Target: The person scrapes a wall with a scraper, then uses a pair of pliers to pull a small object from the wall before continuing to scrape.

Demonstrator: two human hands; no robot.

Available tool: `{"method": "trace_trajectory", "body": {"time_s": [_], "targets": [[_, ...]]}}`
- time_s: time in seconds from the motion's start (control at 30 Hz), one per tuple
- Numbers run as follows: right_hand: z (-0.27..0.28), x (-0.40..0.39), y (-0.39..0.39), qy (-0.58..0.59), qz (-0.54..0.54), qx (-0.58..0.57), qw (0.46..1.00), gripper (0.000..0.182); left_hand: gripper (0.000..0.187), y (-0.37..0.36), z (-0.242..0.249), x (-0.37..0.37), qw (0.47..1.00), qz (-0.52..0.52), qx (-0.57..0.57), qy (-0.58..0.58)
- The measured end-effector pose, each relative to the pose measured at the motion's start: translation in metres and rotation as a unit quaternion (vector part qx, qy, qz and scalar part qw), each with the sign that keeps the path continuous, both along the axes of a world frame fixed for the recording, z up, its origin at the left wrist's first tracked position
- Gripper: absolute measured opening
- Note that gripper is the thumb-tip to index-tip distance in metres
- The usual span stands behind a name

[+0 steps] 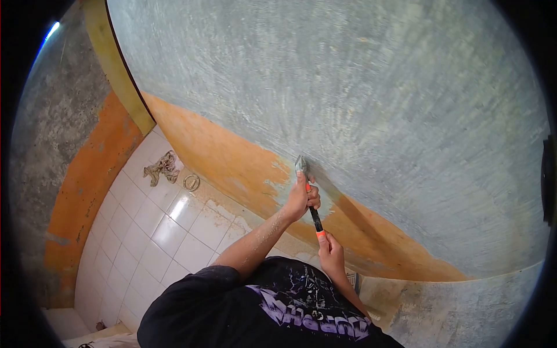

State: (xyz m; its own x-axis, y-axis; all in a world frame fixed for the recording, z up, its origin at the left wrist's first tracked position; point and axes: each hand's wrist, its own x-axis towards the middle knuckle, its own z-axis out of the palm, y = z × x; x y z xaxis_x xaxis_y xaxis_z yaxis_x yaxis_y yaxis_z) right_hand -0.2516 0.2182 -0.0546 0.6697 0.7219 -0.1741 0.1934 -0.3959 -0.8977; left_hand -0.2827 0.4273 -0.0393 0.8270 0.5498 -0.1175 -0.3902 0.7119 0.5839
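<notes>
A long-handled scraper (315, 217) with a black and orange handle slants up against the wall. Its metal head (300, 163) meets the wall near the border between orange paint (232, 153) and the scraped grey surface (348, 87). My left hand (299, 198) is wrapped around the upper handle, just below the head. Lower down, my right hand (331, 253) grips the handle's end, its thumb lying along it. Pale dust specks cover my left forearm (255, 243). Around the head, patches of pale green-grey show through the orange.
White floor tiles (174, 238) run along the wall's base, with paint debris (220, 211) scattered there. A crumpled rag (162, 168) and a roll of tape (191, 182) lie on the floor. At the left stands another grey and orange wall (81, 191) beside a yellowish frame (125, 81).
</notes>
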Motion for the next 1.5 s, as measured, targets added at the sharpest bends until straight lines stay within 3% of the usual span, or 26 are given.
{"method": "trace_trajectory", "body": {"time_s": [0.17,0.57,0.87,1.17,1.27,1.37,1.5], "targets": [[0.005,-0.024,0.025,0.007,-0.028,-0.003,1.000,0.039,0.058,0.024,-0.001,-0.015,1.000,-0.022,0.006,-0.008],[0.012,-0.048,0.103,-0.077,0.026,0.013,0.997,0.038,0.059,0.099,-0.005,-0.052,0.999,0.035,-0.025,0.007],[0.009,-0.058,0.141,-0.067,0.050,-0.013,0.996,0.040,0.058,0.135,-0.015,-0.071,0.998,0.059,-0.019,0.017],[-0.004,-0.054,0.091,0.250,0.059,0.041,0.965,0.039,0.054,0.098,-0.009,-0.064,1.000,-0.013,0.016,0.008],[-0.001,-0.046,0.063,0.295,0.080,0.055,0.950,0.042,0.052,0.077,-0.010,-0.056,0.999,-0.040,0.002,0.001],[0.011,-0.046,0.045,0.466,0.063,0.133,0.872,0.042,0.051,0.066,-0.005,-0.050,0.998,-0.059,-0.037,-0.009],[0.017,-0.040,0.045,0.492,0.075,0.124,0.859,0.042,0.050,0.067,0.006,-0.051,0.999,-0.046,-0.014,-0.013]]}}
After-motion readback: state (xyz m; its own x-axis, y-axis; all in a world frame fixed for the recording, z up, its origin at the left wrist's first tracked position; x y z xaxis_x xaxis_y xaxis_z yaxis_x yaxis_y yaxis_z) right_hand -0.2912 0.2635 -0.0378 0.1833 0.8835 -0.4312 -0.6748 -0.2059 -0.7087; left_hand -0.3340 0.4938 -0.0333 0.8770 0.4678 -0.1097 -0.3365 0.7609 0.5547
